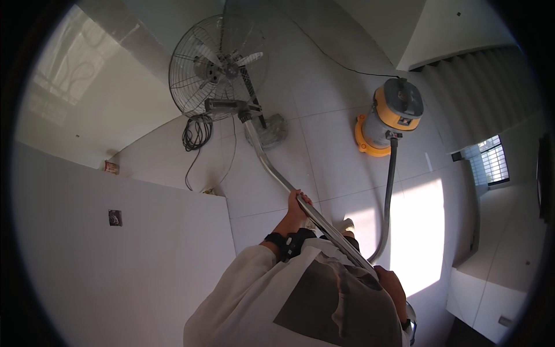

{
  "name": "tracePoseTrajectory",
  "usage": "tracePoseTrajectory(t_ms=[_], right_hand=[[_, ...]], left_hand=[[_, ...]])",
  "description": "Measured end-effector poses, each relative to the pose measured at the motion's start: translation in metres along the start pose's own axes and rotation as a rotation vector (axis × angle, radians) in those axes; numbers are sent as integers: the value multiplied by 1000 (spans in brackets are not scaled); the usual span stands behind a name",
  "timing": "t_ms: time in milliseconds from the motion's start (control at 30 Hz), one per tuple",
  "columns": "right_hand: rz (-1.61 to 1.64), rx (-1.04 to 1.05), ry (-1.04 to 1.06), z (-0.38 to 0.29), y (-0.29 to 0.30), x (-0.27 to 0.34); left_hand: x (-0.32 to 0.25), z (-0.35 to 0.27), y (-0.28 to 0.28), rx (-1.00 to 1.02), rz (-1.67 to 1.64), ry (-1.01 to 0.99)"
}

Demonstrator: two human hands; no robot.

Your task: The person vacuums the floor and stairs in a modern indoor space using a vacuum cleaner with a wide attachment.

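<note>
A bent metal vacuum wand runs diagonally from my body up toward an electric fan. My left hand is wrapped around its middle. Lower down, near my right hip, my right hand grips the wand's rear end, its fingers partly hidden. At the far end, a dark floor nozzle overlaps the lower guard of the fan; whether they touch cannot be told. A grey corrugated hose leads from the yellow and grey canister vacuum down to the wand's rear.
A wrapped fan base and a coiled black cable are on the tiled floor. A thin power cord trails behind the vacuum. A white partition wall stands left, a corrugated panel right. Sunlight falls near my feet.
</note>
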State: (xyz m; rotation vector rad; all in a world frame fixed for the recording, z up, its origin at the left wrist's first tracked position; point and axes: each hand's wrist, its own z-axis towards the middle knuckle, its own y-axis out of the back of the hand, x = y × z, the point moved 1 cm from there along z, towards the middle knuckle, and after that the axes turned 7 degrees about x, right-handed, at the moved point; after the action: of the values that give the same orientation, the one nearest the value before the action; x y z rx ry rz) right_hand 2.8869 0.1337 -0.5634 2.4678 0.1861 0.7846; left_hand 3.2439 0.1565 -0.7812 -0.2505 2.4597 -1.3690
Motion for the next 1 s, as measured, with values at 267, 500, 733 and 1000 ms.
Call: tracePoseTrajectory(t_ms=[267, 500, 733, 1000], right_hand=[[-97, -58, 25, -15, 8, 8], [-25, -14, 45, -3, 8, 9], [12, 6, 90, 15, 12, 13], [22, 39, 131, 25, 16, 19]], left_hand=[[4, -17, -32, 58, -135, 72], [-14, -31, -74, 188, -169, 67], [-51, -19, -104, 340, -212, 59], [-58, -12, -83, 333, -175, 18]])
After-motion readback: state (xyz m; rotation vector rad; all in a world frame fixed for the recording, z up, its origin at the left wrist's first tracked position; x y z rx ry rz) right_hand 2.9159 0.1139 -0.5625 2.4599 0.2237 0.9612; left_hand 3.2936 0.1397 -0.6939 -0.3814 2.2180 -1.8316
